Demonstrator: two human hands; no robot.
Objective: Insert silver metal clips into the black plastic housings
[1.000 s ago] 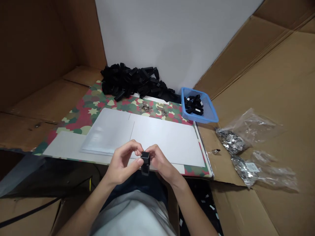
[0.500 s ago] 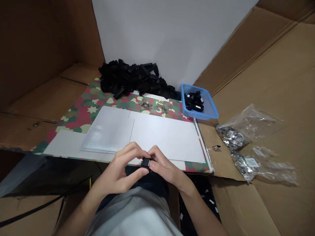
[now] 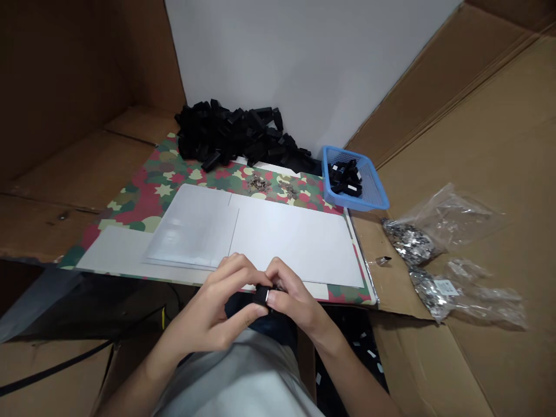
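Black plastic rectangular housing [image 3: 263,295] at six o'clock, pinched firmly between the bare left hand [image 3: 208,307] and right hand [image 3: 293,292], both clasping it close for steady control, blue mesh basket [image 3: 356,207] waiting at one o'clock.

A small black plastic housing [image 3: 262,295], squared and boxy, is pinched between the left grip [image 3: 208,310] and the right grip [image 3: 293,295], held low just off the near edge of a white card sheet [image 3: 295,243]. Most of the piece is hidden by the fingers, with only one dark face showing; finer detail cannot be made out.
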